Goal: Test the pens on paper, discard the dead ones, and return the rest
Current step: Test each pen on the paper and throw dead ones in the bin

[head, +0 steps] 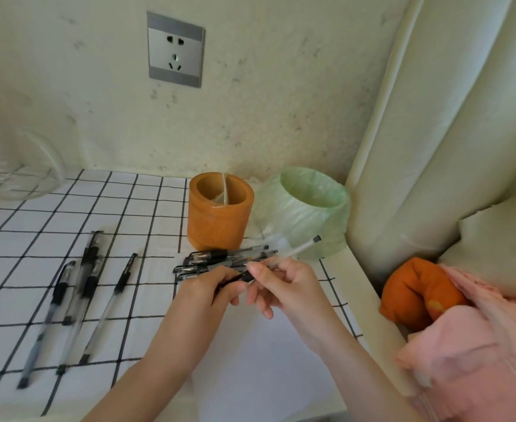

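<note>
My right hand [284, 283] pinches a clear pen [300, 248] whose black end points up and right toward the bin. My left hand [211, 289] grips the dark front end or cap of the same pen [238, 277]. Just beyond my hands lies a pile of several black-grip pens [220, 260]. Several more pens [80, 296] lie spread on the left of the checked cloth. A white sheet of paper [259, 360] lies under my forearms. The orange pen holder [220, 211] stands behind the pile, and a small bin with a green liner [308, 208] stands to its right.
The table has a white cloth with black grid lines [68, 208]. A wall socket [176, 50] is above. A clear glass object [22, 172] sits at far left. Cream curtain [448, 117], an orange cushion [418, 293] and pink fabric [479, 345] are at the right.
</note>
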Available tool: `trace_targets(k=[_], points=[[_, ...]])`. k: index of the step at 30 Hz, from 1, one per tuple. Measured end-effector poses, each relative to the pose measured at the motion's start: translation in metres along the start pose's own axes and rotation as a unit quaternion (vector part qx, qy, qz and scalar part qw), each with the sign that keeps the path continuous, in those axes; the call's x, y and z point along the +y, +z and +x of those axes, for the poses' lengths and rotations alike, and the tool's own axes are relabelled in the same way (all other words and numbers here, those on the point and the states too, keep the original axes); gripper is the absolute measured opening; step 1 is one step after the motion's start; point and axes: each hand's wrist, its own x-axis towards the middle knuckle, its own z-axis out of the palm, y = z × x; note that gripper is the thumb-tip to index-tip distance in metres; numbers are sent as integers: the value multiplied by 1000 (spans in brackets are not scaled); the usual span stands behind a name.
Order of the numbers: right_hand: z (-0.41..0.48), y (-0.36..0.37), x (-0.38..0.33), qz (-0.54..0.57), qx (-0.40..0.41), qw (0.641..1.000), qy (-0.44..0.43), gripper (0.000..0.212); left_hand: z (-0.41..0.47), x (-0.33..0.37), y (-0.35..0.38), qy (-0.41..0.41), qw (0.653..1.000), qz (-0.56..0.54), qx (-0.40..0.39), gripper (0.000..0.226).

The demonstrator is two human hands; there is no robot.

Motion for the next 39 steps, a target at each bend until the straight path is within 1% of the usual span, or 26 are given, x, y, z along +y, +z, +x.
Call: trace_targets(k=[3, 7, 10, 12, 14, 16, 18, 19, 21, 23, 24, 25, 26, 28, 29, 31, 33, 36, 37, 39], points=[[5, 11, 9, -23, 41, 999, 0, 27, 6, 2, 0, 3, 1000, -4, 3, 22], [11, 8, -4, -50, 116, 992, -31, 24, 11, 5, 3, -3, 1000, -1, 9, 4], [25, -17, -40, -99, 186, 973, -88, 24, 13, 7, 2, 13, 999, 42, 24, 13], [45, -35, -68, -182, 228, 948, -126, 25, 13, 8, 0, 24, 997, 72, 18, 16], [70, -49, -91, -300, 250, 911, -130, 25, 12, 8, -1, 27, 996, 86, 7, 15], [92, -59, -108, -409, 243, 874, -96, 30, 10, 9, -2, 29, 994, 102, 3, 12], [110, -65, -113, -507, 216, 833, -38, 36, 8, 10, -4, 33, 993, 114, 2, 9], [116, -67, -113, -548, 199, 812, -5, 33, 7, 9, -4, 33, 993, 117, 2, 8], [122, -69, -111, -598, 170, 782, 48, 23, 5, 8, -6, 29, 992, 126, -5, 9], [119, -66, -111, -608, 168, 773, 63, 33, 4, 7, -9, 19, 990, 137, -10, 12], [115, -65, -111, -607, 181, 773, 45, 40, 4, 6, -11, 13, 990, 140, -12, 14], [108, -61, -110, -597, 200, 777, 12, 40, 4, 6, -13, 9, 989, 144, -14, 16], [100, -58, -108, -574, 219, 788, -29, 36, 3, 6, -15, 5, 989, 150, -16, 17], [79, -46, -97, -498, 233, 831, -89, 27, 3, 6, -20, 1, 987, 162, -14, 19], [66, -37, -88, -459, 221, 855, -101, 23, 2, 5, -22, -2, 985, 173, -14, 20], [40, -16, -66, -400, 165, 897, -91, 18, 1, 4, -26, -8, 981, 195, -9, 22], [21, 6, -39, -378, 92, 920, -51, 15, -3, 2, -32, -16, 977, 210, 13, 20], [8, 28, 2, -372, 8, 928, -2, 14, -9, -7, -41, -38, 968, 244, 55, 16], [7, 32, 10, -374, -5, 928, 3, 14, -11, -11, -44, -39, 962, 262, 70, 14], [8, 36, 21, -376, -13, 927, 3, 15, -14, -21, -50, -9, 939, 330, 95, 4]])
